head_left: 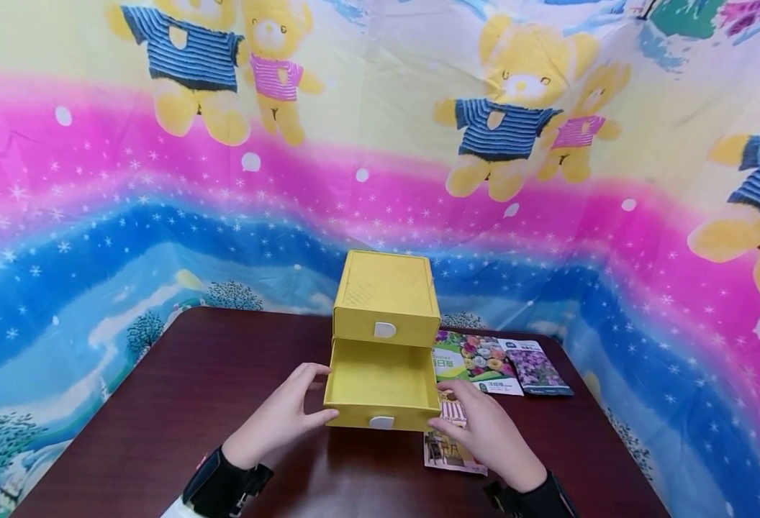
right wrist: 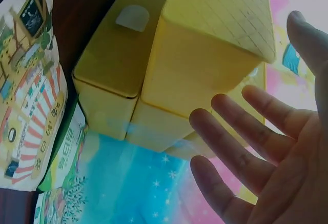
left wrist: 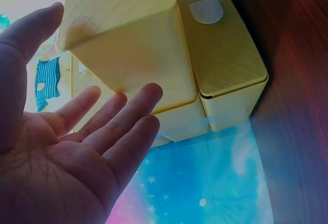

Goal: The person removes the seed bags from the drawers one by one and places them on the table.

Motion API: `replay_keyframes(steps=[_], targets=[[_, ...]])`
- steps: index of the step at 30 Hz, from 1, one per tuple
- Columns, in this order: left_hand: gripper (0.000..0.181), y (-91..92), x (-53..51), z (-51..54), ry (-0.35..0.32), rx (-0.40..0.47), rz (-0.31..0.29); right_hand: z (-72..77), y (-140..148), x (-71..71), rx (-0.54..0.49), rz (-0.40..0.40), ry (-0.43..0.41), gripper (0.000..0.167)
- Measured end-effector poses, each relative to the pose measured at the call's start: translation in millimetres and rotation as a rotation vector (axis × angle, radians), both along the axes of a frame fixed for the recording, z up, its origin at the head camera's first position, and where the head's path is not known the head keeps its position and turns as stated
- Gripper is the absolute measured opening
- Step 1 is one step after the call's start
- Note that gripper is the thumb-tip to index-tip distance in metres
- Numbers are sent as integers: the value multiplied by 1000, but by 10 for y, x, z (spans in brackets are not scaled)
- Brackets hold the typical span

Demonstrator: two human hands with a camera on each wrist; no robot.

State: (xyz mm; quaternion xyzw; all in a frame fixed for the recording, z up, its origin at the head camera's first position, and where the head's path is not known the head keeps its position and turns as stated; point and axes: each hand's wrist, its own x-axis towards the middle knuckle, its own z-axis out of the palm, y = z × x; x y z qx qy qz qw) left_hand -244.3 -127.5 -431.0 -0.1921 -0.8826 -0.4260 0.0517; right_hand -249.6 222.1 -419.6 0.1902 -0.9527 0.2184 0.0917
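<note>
Both left hand (head_left: 279, 414) and right hand (head_left: 489, 432), released, flank the pulled-out middle drawer (head_left: 352, 416) of a yellow cabinet (head_left: 389, 284) on a brown table (head_left: 224, 374) in the head view, while the left wrist view shows the former uncurled beside the drawer and the right wrist view the latter likewise, near an illustrated packet (right wrist: 36, 101).

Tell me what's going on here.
A person has both hands at a yellow drawer unit on a dark wooden table. The left hand and right hand are at opposite sides of the middle drawer, which is pulled out; the top drawer and bottom drawer are shut. Flower-print packets lie right of the unit, and an awning-print packet is partly hidden behind the right hand.
</note>
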Motion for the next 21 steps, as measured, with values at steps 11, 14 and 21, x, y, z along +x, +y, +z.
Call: replay_keyframes(steps=[11,14,21], targets=[[62,21,-73,65,12,-15,4,118,-26,-108,58,36,43,62],[62,30,-88,64,23,-19,5,111,-20,-118,51,33,29,61],[63,26,-103,63,18,-17,33,88,-20,-140,19,43,5,61]])
